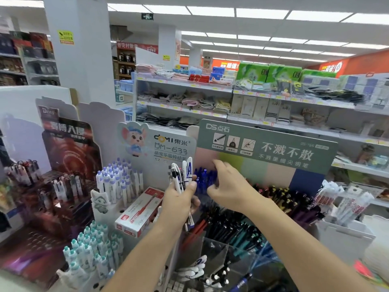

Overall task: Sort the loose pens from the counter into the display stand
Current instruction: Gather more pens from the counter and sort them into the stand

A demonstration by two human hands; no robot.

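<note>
The tall cardboard display stand with the grey-green header panel (267,144) rises directly behind both hands, its tiers of dark, closely packed pens sloping down beneath the right forearm. Just beyond the right grip stands the row of slim blue translucent pens (205,175), upright in the stand's top tier. To the outer side of the left grip lies the flat red-and-white cardboard pen box (140,211), tilted against the neighbouring white stand. The left hand (179,201) is curled tight around a bundle of white plastic pens with dark blue lettering and black clips (183,173), their tips fanning loosely above the fist; these are the task's loose pens, not yet placed. The right hand (229,186) reaches over the blue row with its fingers bent downward; whether it pinches a pen I cannot tell, since the fingertips are blurred. The likeliest fault, as I judge it, is the bundle slipping: the pens splay and one fist holds many, so a slackened grip could drop several into the wrong tier below. The right wrist also hovers close over the blue row and could knock those pens askew. Mixing white pens in among the blue is a further risk.
</note>
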